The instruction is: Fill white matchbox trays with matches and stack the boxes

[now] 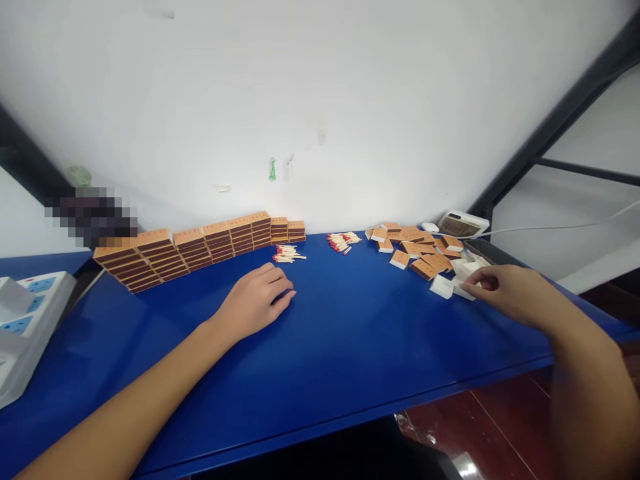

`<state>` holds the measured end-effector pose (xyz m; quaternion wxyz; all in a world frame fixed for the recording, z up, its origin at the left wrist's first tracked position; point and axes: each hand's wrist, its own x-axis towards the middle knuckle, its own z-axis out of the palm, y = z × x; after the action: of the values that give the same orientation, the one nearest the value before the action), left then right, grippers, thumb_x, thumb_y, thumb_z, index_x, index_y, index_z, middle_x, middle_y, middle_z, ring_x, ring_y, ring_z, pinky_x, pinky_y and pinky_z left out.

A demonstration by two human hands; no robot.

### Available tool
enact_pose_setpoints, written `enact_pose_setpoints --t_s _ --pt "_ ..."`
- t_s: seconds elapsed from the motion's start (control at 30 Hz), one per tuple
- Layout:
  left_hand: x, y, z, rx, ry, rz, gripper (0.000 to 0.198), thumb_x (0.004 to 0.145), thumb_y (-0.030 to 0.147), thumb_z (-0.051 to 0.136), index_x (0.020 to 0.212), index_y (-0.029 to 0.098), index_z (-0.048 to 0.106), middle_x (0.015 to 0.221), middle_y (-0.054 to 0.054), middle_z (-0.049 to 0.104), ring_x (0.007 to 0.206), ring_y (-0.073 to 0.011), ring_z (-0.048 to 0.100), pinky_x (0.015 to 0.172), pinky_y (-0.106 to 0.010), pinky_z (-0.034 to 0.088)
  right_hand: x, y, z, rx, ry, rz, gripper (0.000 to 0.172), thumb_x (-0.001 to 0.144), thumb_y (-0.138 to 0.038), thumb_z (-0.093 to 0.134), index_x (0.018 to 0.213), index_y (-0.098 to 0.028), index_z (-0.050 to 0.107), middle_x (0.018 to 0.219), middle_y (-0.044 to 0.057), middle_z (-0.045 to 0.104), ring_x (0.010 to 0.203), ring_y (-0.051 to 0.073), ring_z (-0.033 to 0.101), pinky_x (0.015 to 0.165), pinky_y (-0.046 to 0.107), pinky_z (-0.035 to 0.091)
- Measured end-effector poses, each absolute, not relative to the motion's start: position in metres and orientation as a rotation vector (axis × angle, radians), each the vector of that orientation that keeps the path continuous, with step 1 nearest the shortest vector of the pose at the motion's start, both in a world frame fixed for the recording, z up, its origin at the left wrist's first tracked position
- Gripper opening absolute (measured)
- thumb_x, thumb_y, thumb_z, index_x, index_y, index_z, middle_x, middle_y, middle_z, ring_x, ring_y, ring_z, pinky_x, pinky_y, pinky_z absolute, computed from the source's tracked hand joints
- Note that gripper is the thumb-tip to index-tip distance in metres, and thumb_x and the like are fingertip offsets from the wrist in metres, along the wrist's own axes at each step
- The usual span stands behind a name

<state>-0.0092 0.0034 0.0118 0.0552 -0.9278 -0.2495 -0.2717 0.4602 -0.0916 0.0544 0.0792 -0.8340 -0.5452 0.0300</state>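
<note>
My left hand (257, 300) rests palm down on the blue table (340, 347), fingers loosely curled, holding nothing. A small pile of red-tipped matches (287, 253) lies just beyond it. My right hand (505, 290) reaches to the right side and pinches a white inner matchbox tray (465, 290) at the edge of a loose heap of orange matchboxes (420, 250). Another white tray (442, 286) lies beside it. A second pile of matches (343, 241) sits near the wall.
A long row of stacked orange matchboxes (200, 250) lines the wall at the back left. A white power strip (25, 320) sits at the far left. A white device with a cable (463, 223) lies behind the heap. The table's front edge drops to a dark red floor.
</note>
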Motion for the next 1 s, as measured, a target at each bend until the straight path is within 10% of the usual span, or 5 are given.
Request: enact_pose_setpoints --t_s 0.47,1.0 --pt "-0.007 -0.006 0.019 -2.925 -1.054 -0.712 0.055 0.086 0.065 0.078 0.114 0.018 0.073 0.100 -0.007 0.073 0.092 -0.0265 0.063 0.081 -0.043 0.054 0.215 -0.034 0.057 -1.384 -2.372 0.413 0.017 0.096 -0.027 0.068 0.081 -0.018 0.069 0.078 0.001 0.069 0.068 0.013 0.054 0.064 0.028 0.033" --pt "-0.014 0.003 0.014 -2.937 -1.220 -0.744 0.037 0.090 0.043 0.075 0.120 0.020 0.071 0.105 -0.006 0.072 0.097 -0.0261 0.062 0.084 -0.043 0.054 0.240 0.070 -0.004 -1.432 -2.220 0.265 0.006 0.099 -0.022 0.068 0.095 -0.017 0.071 0.096 0.006 0.066 0.084 0.017 0.061 0.077 0.030 0.045"
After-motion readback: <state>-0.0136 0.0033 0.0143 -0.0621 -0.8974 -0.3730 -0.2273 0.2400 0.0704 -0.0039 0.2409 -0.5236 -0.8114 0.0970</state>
